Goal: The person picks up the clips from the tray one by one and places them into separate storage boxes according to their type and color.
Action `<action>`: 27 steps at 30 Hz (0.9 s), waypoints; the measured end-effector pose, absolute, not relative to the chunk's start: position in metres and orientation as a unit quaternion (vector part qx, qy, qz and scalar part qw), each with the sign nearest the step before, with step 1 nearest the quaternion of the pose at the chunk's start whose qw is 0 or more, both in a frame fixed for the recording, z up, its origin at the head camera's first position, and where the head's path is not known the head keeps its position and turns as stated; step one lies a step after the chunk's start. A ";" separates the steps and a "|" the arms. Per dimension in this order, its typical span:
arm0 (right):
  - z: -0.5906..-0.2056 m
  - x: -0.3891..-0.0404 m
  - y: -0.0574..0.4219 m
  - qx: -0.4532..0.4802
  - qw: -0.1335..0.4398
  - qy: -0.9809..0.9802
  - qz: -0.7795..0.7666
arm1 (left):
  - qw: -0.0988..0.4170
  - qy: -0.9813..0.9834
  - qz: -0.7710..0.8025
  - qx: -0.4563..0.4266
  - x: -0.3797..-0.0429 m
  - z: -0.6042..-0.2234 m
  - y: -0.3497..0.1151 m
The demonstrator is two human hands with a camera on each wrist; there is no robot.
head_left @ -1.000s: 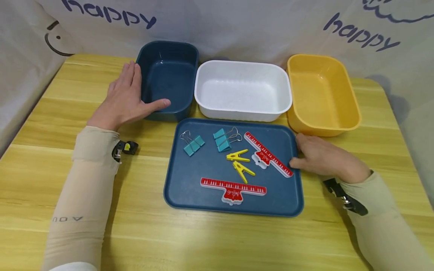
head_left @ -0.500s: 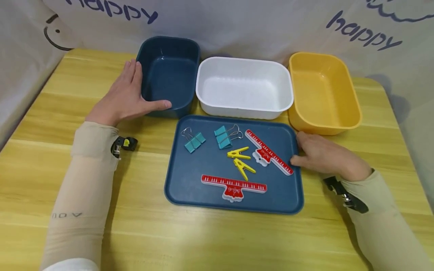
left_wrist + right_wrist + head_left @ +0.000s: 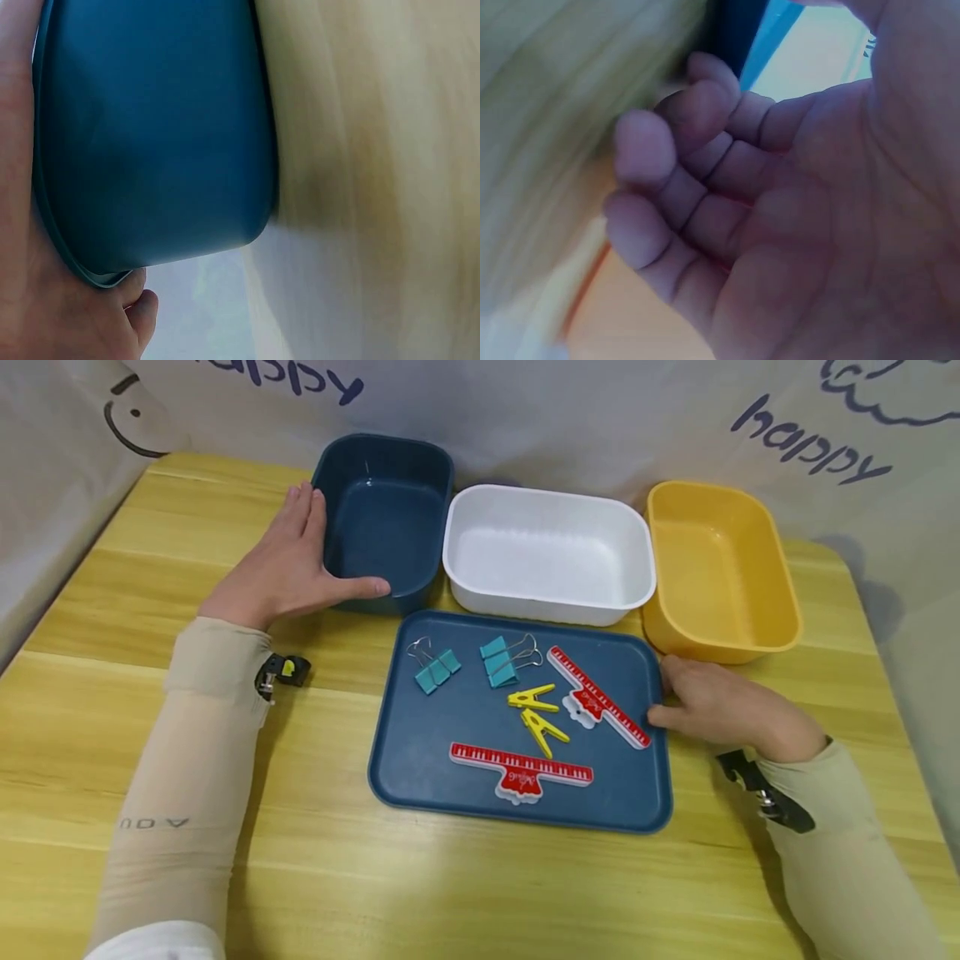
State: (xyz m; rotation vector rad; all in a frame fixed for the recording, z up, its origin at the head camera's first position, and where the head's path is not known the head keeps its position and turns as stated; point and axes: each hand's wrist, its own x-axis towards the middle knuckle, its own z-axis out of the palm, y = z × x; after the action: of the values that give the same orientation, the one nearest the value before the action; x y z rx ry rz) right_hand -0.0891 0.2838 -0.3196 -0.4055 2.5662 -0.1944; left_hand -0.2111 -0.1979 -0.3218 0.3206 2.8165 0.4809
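My left hand (image 3: pixel 288 560) lies with straight fingers along the left side of a dark blue bin (image 3: pixel 386 539), its thumb reaching to the front rim. The left wrist view shows that bin's outer wall (image 3: pixel 157 135) close up. On the other side, my right hand (image 3: pixel 727 706) holds the right edge of a blue tray (image 3: pixel 427 768), thumb at the rim and fingers curled, as the right wrist view shows. Two teal binder clips (image 3: pixel 437 672), two yellow clothespins (image 3: pixel 543 731) and two red-and-white piano-keyboard clips (image 3: pixel 521 768) lie on the tray.
Beside the blue bin stand a white bin (image 3: pixel 547 602) and a yellow bin (image 3: pixel 720 585), in a row behind the tray. A pale cloth with writing (image 3: pixel 555 418) hangs behind the wooden table (image 3: pixel 337 877).
The head view has shifted slightly, so most of the scene sits a little further right. Both hands keep their places at the bin and the tray.
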 end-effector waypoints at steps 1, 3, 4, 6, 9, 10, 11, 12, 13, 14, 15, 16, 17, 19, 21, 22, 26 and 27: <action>-0.319 -0.089 0.284 -0.149 0.268 0.949 -0.068 | 0.133 0.971 0.163 0.111 -0.211 -0.322 -0.198; -0.316 -0.090 0.282 -0.146 0.271 0.950 -0.060 | 0.132 0.972 0.157 0.111 -0.210 -0.322 -0.198; -0.314 -0.091 0.282 -0.145 0.271 0.950 -0.058 | 0.132 0.973 0.154 0.112 -0.210 -0.322 -0.198; -0.310 -0.092 0.281 -0.140 0.270 0.951 -0.053 | 0.130 0.974 0.147 0.114 -0.211 -0.322 -0.197; -0.303 -0.093 0.278 -0.133 0.260 0.955 -0.050 | 0.126 0.975 0.134 0.122 -0.213 -0.323 -0.195; -0.300 -0.094 0.277 -0.132 0.257 0.956 -0.050 | 0.125 0.976 0.130 0.126 -0.214 -0.324 -0.193; -0.298 -0.094 0.274 -0.128 0.255 0.957 -0.051 | 0.123 0.976 0.126 0.128 -0.214 -0.324 -0.192; -0.296 -0.094 0.271 -0.125 0.254 0.958 -0.052 | 0.122 0.976 0.121 0.130 -0.215 -0.324 -0.192; -0.294 -0.094 0.268 -0.125 0.253 0.958 -0.054 | 0.121 0.977 0.119 0.131 -0.216 -0.324 -0.191; -0.292 -0.094 0.264 -0.125 0.251 0.958 -0.056 | 0.121 0.977 0.116 0.132 -0.216 -0.324 -0.191; -0.290 -0.094 0.260 -0.126 0.249 0.958 -0.059 | 0.120 0.977 0.114 0.132 -0.216 -0.324 -0.191; -0.288 -0.094 0.256 -0.127 0.247 0.959 -0.061 | 0.119 0.977 0.113 0.132 -0.216 -0.324 -0.191; -0.286 -0.095 0.252 -0.129 0.246 0.959 -0.062 | 0.119 0.978 0.112 0.133 -0.216 -0.323 -0.191; -0.284 -0.096 0.242 -0.142 0.237 0.959 -0.065 | 0.119 0.978 0.111 0.133 -0.216 -0.323 -0.191; -0.281 -0.097 0.233 -0.155 0.230 0.958 -0.068 | 0.119 0.978 0.111 0.131 -0.215 -0.322 -0.192; -0.280 -0.097 0.228 -0.165 0.223 0.958 -0.069 | 0.119 0.978 0.111 0.129 -0.214 -0.322 -0.193; -0.274 -0.099 0.210 -0.192 0.198 0.958 -0.072 | 0.117 0.979 0.113 0.125 -0.212 -0.322 -0.194; -0.273 -0.099 0.206 -0.199 0.190 0.959 -0.073 | 0.117 0.979 0.114 0.124 -0.211 -0.322 -0.194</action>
State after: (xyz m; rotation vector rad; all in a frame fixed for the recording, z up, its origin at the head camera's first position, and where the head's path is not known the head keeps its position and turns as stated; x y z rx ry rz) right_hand -0.0995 0.2061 -0.2727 -0.5592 2.6934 -0.2053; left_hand -0.2114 -0.1945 -0.3218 0.3642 2.8653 0.3332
